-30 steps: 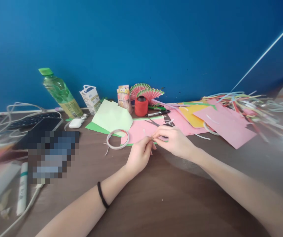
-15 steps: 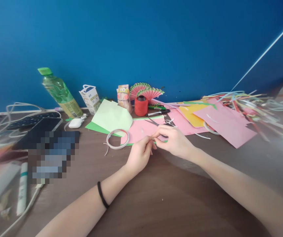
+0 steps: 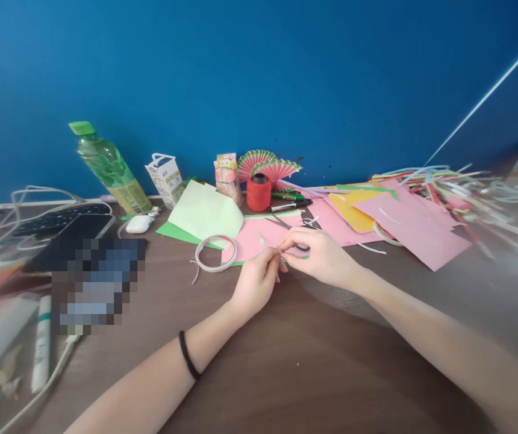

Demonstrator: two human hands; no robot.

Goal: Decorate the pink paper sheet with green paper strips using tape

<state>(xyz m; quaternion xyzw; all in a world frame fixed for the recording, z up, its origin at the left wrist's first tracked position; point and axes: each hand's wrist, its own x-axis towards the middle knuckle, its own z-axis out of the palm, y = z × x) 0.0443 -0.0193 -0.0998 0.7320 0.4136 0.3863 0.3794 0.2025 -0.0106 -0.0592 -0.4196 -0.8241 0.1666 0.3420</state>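
My left hand and my right hand meet at their fingertips above the near edge of a pink sheet with green borders. Both are closed in a pinch on something too small to make out. Scissors lie on the sheet, partly hidden behind my right hand. Left of my hands, a roll of tape rests partly on the pink sheet. Pale green paper lies behind the tape. A red thread spool stands farther back, in front of pink-and-green folded paper fans.
At the left are a tilted green bottle, a carton, a white earphone case, a phone on a cable and a marker. Pink paper and loose strips cover the right. A blue wall stands behind.
My hands stay pinched together in nearly the same place. A small pale sliver now shows just above my left fingertips. The objects on the table have not moved.
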